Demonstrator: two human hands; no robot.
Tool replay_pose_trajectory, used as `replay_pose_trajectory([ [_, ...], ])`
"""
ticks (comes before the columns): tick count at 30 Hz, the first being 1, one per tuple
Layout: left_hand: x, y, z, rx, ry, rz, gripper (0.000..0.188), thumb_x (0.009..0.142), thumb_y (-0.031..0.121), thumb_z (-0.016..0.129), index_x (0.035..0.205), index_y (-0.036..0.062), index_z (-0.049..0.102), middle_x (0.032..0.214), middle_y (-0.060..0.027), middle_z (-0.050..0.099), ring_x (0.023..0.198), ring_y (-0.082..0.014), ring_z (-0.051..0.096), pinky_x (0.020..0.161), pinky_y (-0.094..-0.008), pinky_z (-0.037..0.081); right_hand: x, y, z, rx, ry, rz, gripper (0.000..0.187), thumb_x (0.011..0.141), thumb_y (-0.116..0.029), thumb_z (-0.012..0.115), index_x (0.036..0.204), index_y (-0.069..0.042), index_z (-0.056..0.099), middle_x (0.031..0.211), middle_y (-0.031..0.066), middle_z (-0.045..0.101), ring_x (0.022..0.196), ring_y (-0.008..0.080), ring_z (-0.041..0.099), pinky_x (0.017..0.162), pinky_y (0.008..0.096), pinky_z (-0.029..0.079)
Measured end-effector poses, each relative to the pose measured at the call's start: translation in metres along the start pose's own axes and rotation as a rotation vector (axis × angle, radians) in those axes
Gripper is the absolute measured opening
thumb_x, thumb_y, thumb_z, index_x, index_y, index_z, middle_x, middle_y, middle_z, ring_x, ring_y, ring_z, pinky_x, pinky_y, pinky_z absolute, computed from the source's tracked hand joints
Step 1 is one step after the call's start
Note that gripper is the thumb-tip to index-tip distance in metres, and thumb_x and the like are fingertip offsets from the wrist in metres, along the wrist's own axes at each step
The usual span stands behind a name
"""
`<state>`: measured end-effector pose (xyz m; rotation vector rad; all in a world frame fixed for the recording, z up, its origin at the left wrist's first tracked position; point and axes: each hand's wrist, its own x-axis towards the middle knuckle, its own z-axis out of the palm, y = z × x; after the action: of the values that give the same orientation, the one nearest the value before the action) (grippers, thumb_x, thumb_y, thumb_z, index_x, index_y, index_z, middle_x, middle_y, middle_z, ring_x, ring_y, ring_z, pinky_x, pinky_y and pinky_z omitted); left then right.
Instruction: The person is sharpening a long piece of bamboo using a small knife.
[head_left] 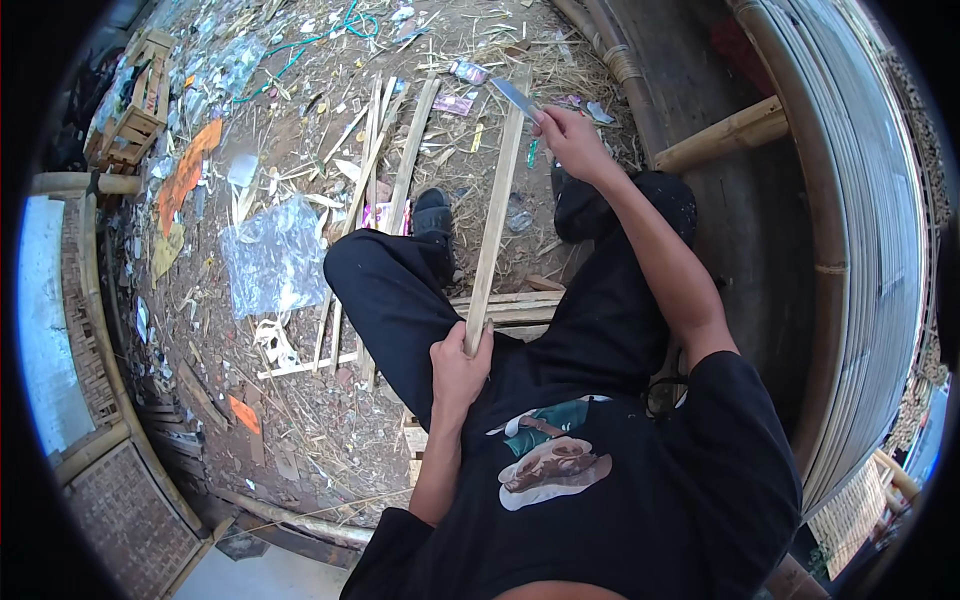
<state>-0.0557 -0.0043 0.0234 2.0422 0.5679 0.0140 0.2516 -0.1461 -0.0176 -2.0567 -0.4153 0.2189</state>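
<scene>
My left hand [461, 366] is closed round the near end of a long, flat bamboo strip [497, 210], close to my lap. The strip slopes up and away between my knees toward the littered ground. Beside its far end, my right hand [574, 143] grips a knife [513, 97] by the handle, which the fingers mostly hide. The blade points up and to the left and overlaps the strip in the picture; I cannot tell whether it touches.
More bamboo strips [412, 150] lie on the ground left of the strip I hold. A clear plastic sheet [275, 258] and orange scraps [188, 175] are farther left. A wooden crate [135, 100] stands at the far left. Bamboo poles [725, 135] and a slatted bench [860, 250] border my right side.
</scene>
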Motion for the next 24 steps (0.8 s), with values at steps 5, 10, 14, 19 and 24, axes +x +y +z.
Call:
replay_pose_trajectory([
  [5, 0.002, -0.003, 0.004, 0.027, -0.019, -0.007, 0.030, 0.087, 0.016, 0.068, 0.070, -0.0029, 0.052, 0.047, -0.0089, 0.044, 0.042, -0.0086, 0.038, 0.042, -0.0300, 0.032, 0.010, 0.000, -0.005, -0.172, -0.002, 0.024, 0.031, 0.098, -0.029, 0.048, 0.093, -0.001, 0.059, 0.073, 0.0219, 0.058, 0.067, 0.0392, 0.056, 0.064, 0.0444, 0.044],
  [10, 0.006, 0.006, 0.004, 0.021, -0.093, -0.101, 0.030, 0.088, 0.017, 0.064, 0.070, -0.0025, 0.050, 0.051, -0.0191, 0.052, 0.046, -0.0333, 0.059, 0.045, -0.0385, 0.042, 0.010, 0.018, 0.001, -0.295, -0.093, -0.045, 0.030, 0.098, -0.029, 0.047, 0.097, -0.002, 0.059, 0.076, 0.0228, 0.060, 0.074, 0.0422, 0.058, 0.067, 0.0478, 0.044],
  [14, 0.003, 0.010, -0.001, 0.040, -0.119, -0.117, 0.030, 0.089, 0.017, 0.063, 0.070, -0.0032, 0.050, 0.052, -0.0202, 0.054, 0.047, -0.0336, 0.059, 0.045, -0.0398, 0.043, 0.008, 0.022, 0.001, -0.297, -0.130, -0.035, 0.032, 0.099, -0.031, 0.046, 0.098, -0.001, 0.059, 0.078, 0.0204, 0.061, 0.072, 0.0389, 0.060, 0.067, 0.0457, 0.045],
  [19, 0.007, -0.004, 0.006, 0.030, -0.141, -0.076, 0.030, 0.088, 0.017, 0.063, 0.071, -0.0039, 0.050, 0.052, -0.0207, 0.053, 0.048, -0.0355, 0.059, 0.047, -0.0419, 0.043, -0.001, 0.014, -0.005, -0.306, -0.148, 0.077, 0.033, 0.099, -0.031, 0.047, 0.097, 0.000, 0.059, 0.074, 0.0195, 0.060, 0.069, 0.0357, 0.059, 0.066, 0.0443, 0.045],
  [24, 0.008, 0.014, -0.002, -0.030, -0.152, -0.133, 0.029, 0.088, 0.016, 0.064, 0.071, -0.0044, 0.051, 0.052, -0.0201, 0.054, 0.048, -0.0350, 0.060, 0.046, -0.0418, 0.043, -0.035, 0.021, 0.017, -0.139, -0.272, -0.059, 0.038, 0.102, -0.034, 0.041, 0.079, -0.005, 0.049, 0.060, 0.0007, 0.044, 0.048, 0.0101, 0.041, 0.042, 0.0293, 0.037],
])
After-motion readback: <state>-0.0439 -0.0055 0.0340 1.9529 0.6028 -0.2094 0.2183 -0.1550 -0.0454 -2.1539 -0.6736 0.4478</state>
